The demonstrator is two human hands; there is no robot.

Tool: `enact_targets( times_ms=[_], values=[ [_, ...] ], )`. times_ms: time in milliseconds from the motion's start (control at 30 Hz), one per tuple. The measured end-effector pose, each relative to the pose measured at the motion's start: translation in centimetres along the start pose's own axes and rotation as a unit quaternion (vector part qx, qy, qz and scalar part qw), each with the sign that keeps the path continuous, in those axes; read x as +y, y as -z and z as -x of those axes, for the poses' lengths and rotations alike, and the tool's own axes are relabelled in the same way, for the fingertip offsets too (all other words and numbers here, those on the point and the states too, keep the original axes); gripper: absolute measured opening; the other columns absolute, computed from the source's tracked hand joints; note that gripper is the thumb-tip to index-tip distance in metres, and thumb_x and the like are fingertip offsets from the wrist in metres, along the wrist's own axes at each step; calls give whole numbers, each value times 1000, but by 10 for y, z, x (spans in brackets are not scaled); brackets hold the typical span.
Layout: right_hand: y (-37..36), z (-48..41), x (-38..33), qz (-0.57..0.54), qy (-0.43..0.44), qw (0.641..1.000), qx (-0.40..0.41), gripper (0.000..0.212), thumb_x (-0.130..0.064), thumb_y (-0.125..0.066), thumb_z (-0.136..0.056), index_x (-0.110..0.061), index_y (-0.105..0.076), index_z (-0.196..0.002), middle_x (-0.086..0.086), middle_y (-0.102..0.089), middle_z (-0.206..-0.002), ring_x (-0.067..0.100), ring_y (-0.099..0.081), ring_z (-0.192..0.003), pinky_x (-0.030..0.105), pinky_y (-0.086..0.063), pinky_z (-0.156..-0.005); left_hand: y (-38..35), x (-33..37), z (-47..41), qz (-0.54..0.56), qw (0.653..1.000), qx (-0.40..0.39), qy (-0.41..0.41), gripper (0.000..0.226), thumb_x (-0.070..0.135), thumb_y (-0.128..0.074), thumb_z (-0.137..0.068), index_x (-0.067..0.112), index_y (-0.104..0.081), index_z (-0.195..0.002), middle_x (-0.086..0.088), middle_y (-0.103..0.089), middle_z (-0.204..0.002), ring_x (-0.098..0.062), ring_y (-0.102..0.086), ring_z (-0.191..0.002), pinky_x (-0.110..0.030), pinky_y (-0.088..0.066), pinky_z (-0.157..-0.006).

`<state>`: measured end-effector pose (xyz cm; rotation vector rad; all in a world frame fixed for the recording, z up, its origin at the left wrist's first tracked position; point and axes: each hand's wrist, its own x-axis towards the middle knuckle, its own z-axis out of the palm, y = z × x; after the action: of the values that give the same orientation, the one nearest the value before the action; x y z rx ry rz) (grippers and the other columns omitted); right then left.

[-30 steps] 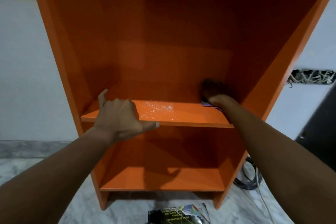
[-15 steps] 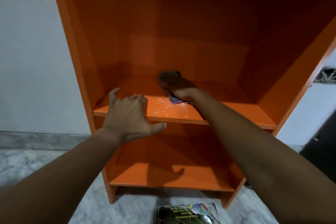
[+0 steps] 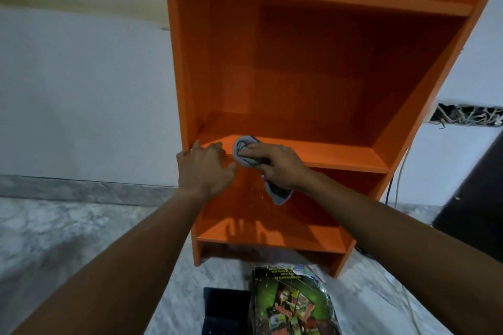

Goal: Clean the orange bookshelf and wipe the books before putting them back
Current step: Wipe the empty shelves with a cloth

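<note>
The orange bookshelf (image 3: 313,68) stands against the wall with bare shelves. My right hand (image 3: 277,164) grips a bunched grey cloth (image 3: 245,152) at the front left edge of the middle shelf (image 3: 340,156); a tail of the cloth hangs below the edge. A few crumbs are falling under the shelf edge. My left hand (image 3: 205,168) is held flat, fingers relaxed, just below the shelf's front left corner, beside the cloth. A stack of books (image 3: 288,304) with a green cover on top lies on the floor in front of the bookshelf.
A dark flat object (image 3: 226,310) lies left of the books on the marble floor (image 3: 68,239). Cables (image 3: 400,179) run down the wall right of the shelf, below an open wall box (image 3: 468,115). A dark object (image 3: 473,215) stands at the right edge.
My right hand swept the cloth from the back right of the middle shelf across to its front left edge. The white crumbs left the shelf. My view pulled back and left.
</note>
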<state>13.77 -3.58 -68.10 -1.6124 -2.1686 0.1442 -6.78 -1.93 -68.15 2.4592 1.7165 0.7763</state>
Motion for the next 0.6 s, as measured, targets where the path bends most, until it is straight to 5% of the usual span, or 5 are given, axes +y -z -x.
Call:
enact_targets(
  times_ms=[167,300,433,533,600],
  values=[
    [8,-2,-23,-137,-15,990,36,54,11,-58,-81,-20,-76,-121,3,-70,-133,19,-65,-122,45,-55,-96,20,-1,-2,99,973,159,138,40,42,-69,-84,18,-59,-115,-7,-65,-114,-31,-57,-111,-45,-44,-91],
    [15,-30,-25,-192,-48,969,148,51,10,-58,-85,-16,-72,-126,6,-70,-131,24,-66,-114,38,-53,-81,12,-23,-25,196,942,97,254,67,47,-69,-88,17,-41,-141,-14,-53,-139,-37,-53,-126,-53,-45,-101],
    [7,-68,6,-118,-175,963,170,40,-6,-55,-93,-18,-68,-128,10,-71,-120,31,-65,-106,46,-54,-86,-6,-45,-42,280,935,34,216,48,44,-57,-98,20,-53,-139,-9,-64,-134,-38,-63,-115,-54,-51,-100],
    [-7,-95,28,11,-261,963,68,21,-22,-45,-98,-18,-65,-95,12,-64,-88,37,-62,-89,41,-47,-74,-16,-61,-45,308,932,64,179,34,35,-56,-101,16,-63,-128,-9,-71,-122,-31,-68,-98,-42,-54,-87],
    [-14,-122,37,60,-261,963,37,25,-29,-38,-98,-19,-61,-98,12,-66,-102,38,-63,-101,40,-48,-86,-21,-70,-44,341,926,69,146,34,35,-59,-100,15,-64,-128,-7,-72,-121,-29,-68,-100,-43,-55,-88]
  ],
)
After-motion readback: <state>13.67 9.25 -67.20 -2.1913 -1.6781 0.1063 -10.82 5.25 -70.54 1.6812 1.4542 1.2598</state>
